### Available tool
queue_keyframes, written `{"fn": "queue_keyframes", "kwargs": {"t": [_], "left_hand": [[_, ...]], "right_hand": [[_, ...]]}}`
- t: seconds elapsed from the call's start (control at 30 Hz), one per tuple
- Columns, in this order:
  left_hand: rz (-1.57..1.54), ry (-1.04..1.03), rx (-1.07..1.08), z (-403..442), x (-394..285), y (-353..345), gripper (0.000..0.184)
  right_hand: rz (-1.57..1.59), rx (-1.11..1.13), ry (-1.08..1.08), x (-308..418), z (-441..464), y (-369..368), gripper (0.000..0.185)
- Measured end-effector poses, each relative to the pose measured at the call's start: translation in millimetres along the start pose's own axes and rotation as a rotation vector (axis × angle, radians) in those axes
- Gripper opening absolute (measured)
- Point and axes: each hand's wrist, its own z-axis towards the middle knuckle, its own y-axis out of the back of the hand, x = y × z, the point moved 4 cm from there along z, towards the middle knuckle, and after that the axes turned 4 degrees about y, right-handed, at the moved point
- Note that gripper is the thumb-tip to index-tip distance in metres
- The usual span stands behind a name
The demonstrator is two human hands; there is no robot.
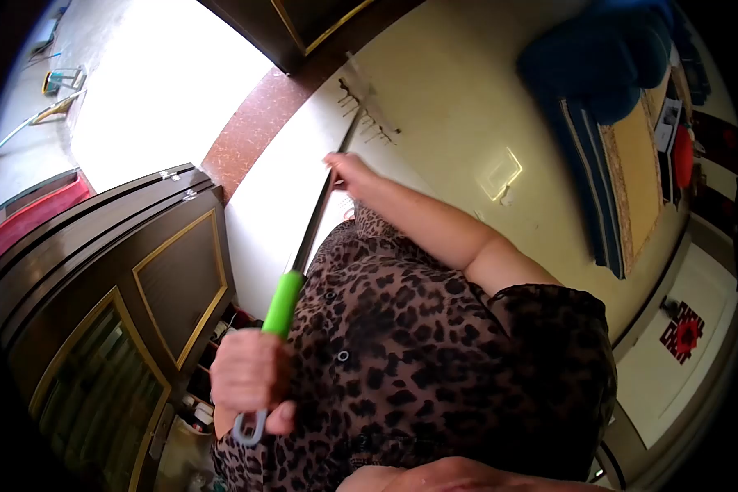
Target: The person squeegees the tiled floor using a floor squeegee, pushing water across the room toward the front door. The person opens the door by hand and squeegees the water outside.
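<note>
A long mop-like tool has a dark pole [316, 230], a bright green grip [283, 305] and a grey loop at its end. My left hand [250, 371] is closed around the lower end of the green grip, just above the loop. Farther up, my right hand [351, 174] holds the dark pole, its fingers curled around it and slightly blurred. At the far end, the tool's head [369, 111] rests on the pale shiny floor [459, 107], with dark fringe-like strands along it.
Dark door panels with gold trim [180, 287] stand at the left, beside a bright doorway with a reddish threshold [250, 123]. A blue sofa [590, 82] is at the upper right. A white door with a red decoration [682, 334] is at the lower right. Shelves with small items [197, 410] sit lower left.
</note>
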Motion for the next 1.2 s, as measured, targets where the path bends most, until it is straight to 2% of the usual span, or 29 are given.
{"fn": "queue_keyframes", "kwargs": {"t": [0.07,0.13,0.17,0.3,0.53,0.7,0.83,0.97,1.0,1.07,1.17,1.2], "left_hand": [[0.087,0.100,-0.018,14,21,-7,0.024],[0.208,0.147,-0.009,42,47,-13,0.021],[0.126,0.213,0.023,49,64,-14,0.020],[0.113,0.196,-0.006,60,79,0,0.022],[0.130,0.277,-0.018,43,45,44,0.023],[0.029,0.247,-0.049,14,14,111,0.021],[-0.067,0.177,0.012,14,5,163,0.022],[-0.228,0.020,0.190,21,-9,234,0.021],[-0.239,-0.004,0.179,26,-13,244,0.021],[-0.242,-0.035,0.182,35,-17,268,0.021],[-0.187,-0.026,-0.018,44,-10,279,0.016],[-0.236,-0.011,-0.003,50,-2,275,0.019]], "right_hand": [[-0.009,-0.059,0.045,21,29,30,0.013],[0.005,-0.126,0.002,46,55,58,0.014],[0.001,-0.102,0.026,52,73,73,0.011],[-0.147,-0.100,-0.019,62,97,76,0.010],[-0.251,-0.053,-0.123,38,76,10,0.015],[-0.262,-0.003,-0.154,12,62,-78,0.017],[-0.092,-0.069,-0.095,17,49,-121,0.013],[0.167,-0.145,-0.022,28,48,-176,0.010],[0.186,-0.117,0.005,32,47,-182,0.011],[0.470,-0.052,0.102,44,60,-186,0.009],[0.893,0.055,0.251,81,58,-181,0.005],[0.973,0.075,0.315,92,59,-176,0.005]]}}
